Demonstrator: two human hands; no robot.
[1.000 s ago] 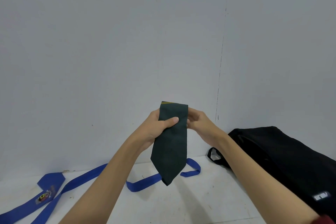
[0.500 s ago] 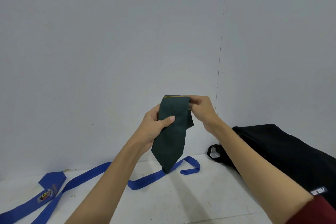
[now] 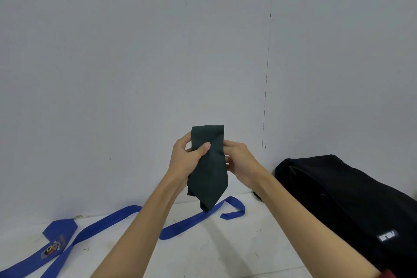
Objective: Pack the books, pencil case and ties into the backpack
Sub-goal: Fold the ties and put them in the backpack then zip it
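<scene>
Pale grey wall (image 3: 135,63) filled most of the frame, meeting a white tabletop (image 3: 203,253) along the bottom. At the centre I held the dark green tie (image 3: 208,165) up in the air, clear of the surface, folded over on itself so that several layers hung as one short, thick strip with its point dangling low. My left hand (image 3: 185,160) gripped it from the left edge, thumb pressed across the front and fingers curled behind, which kept the layers from sliding apart. My right hand (image 3: 242,165) had its fingers curled against the right edge and the back of the fold; how firmly they pinched I could not tell, since the cloth hid the fingertips. I judged I was holding it high so the loose end could hang straight while I tidied the fold into something compact enough to pack.

Lower right of the frame, the black backpack (image 3: 349,198) lay on its side on the tabletop, near my right forearm; whether its opening was unzipped I could not make out. Across the lower left and centre, the blue tie (image 3: 108,221) lay stretched out flat and unfolded, a crest visible near its wide end, apparently waiting its turn. Books and a pencil case were nowhere in view.
</scene>
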